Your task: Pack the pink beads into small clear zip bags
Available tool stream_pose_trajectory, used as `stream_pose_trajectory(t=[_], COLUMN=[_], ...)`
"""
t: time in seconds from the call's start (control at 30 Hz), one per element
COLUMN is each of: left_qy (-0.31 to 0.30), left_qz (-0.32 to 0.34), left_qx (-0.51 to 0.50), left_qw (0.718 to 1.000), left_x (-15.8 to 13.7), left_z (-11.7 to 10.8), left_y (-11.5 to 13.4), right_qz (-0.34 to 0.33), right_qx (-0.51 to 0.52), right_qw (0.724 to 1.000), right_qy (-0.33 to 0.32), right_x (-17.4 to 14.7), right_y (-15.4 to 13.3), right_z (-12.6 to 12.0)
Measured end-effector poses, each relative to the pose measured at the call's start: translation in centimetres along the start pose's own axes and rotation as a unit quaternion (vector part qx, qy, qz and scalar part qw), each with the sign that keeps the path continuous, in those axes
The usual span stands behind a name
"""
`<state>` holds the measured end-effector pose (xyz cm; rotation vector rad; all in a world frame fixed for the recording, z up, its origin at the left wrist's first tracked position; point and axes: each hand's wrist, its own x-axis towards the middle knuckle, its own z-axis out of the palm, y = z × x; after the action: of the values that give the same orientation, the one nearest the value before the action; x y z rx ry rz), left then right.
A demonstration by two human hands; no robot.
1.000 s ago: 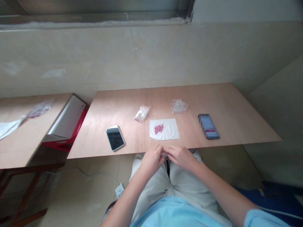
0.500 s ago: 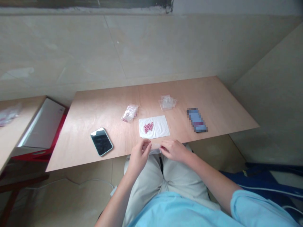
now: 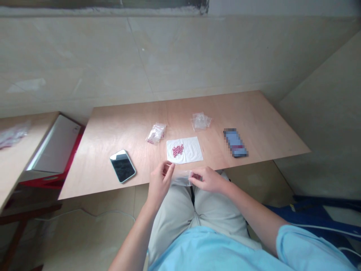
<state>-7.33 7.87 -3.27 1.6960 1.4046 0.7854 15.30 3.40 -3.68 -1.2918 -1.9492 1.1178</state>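
A small clear plastic bag (image 3: 182, 178) stretches between my hands at the table's front edge. The fingers of my right hand (image 3: 205, 178) pinch its right end. My left hand (image 3: 161, 178) is by the bag's left end, thumb and fingers drawn together; whatever may be between them is hidden. Just beyond the hands lies a white cloth or tissue (image 3: 193, 150), and a cluster of small pinkish-red beads (image 3: 177, 150) rests on its left half.
On the wooden table (image 3: 118, 120) lie filled clear bags (image 3: 156, 133), a stack of clear bags (image 3: 201, 121), a phone (image 3: 123, 166) at left and a blurred phone (image 3: 236, 143) at right. A second table (image 3: 17, 162) stands left; a wall (image 3: 84, 56) rises behind.
My left hand has moved a little left, apart from the right one, and more of the clear bag shows between them. My right hand has stayed nearly in place.
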Motion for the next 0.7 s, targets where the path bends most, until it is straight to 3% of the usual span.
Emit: stream_pose_trajectory(t=[0.13,0.27,0.4,0.57,0.63,0.7], left_qy=[-0.064,-0.056,-0.041,-0.01,0.032,0.038], left_qz=[-0.055,-0.043,0.01,0.067,0.12,0.185], left_qx=[-0.071,-0.073,0.007,0.151,0.175,0.182], left_qw=[0.994,0.995,0.999,0.986,0.977,0.965], left_x=[-0.5,-0.7,-0.7,-0.9,-1.0,-1.2], left_z=[1.2,1.7,1.0,0.3,0.1,0.1], left_y=[-0.3,-0.2,-0.1,-0.4,-0.2,0.3], right_qz=[0.038,0.055,0.099,0.121,0.121,0.119], right_qx=[0.073,0.22,0.32,0.319,0.315,0.311], right_qw=[0.996,0.974,0.942,0.94,0.941,0.943], right_qy=[0.038,0.018,0.003,0.007,-0.003,-0.014], right_x=[0.2,0.5,0.6,0.7,0.7,0.7], right_y=[0.4,1.0,1.8,2.8,2.9,2.8], right_z=[-0.1,0.1,0.6,0.9,0.9,0.9])
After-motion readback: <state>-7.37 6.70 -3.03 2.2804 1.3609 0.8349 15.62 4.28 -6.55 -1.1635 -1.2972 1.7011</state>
